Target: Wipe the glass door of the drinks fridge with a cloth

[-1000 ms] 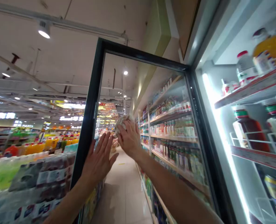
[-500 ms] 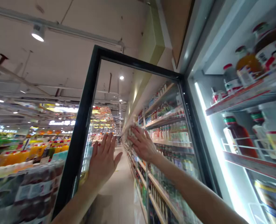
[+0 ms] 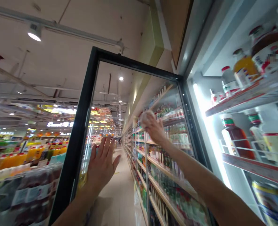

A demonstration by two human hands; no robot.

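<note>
A glass cooler door (image 3: 136, 64) with a black frame stands open in front of me. My left hand (image 3: 102, 163) lies flat near the left side of the pane, fingers stretched out and holding nothing. Higher up and to the right, my right hand (image 3: 156, 129) presses a crumpled whitish cloth (image 3: 147, 118) to the glass. Motion blurs the cloth and the fingertips, and the hand partly covers it. Shelves of bottles show through the pane behind both hands.
To the right is the lit cooler interior, with a juice bottle (image 3: 237, 138) and other drinks on wire-fronted shelves (image 3: 254, 168). Packs of bottled drinks (image 3: 33, 191) are stacked at the left. An aisle floor (image 3: 116, 194) runs ahead beyond the door.
My right hand has moved up and to the right across the glass with the cloth. My left hand stays at about the same spot on the pane. The view has shifted slightly.
</note>
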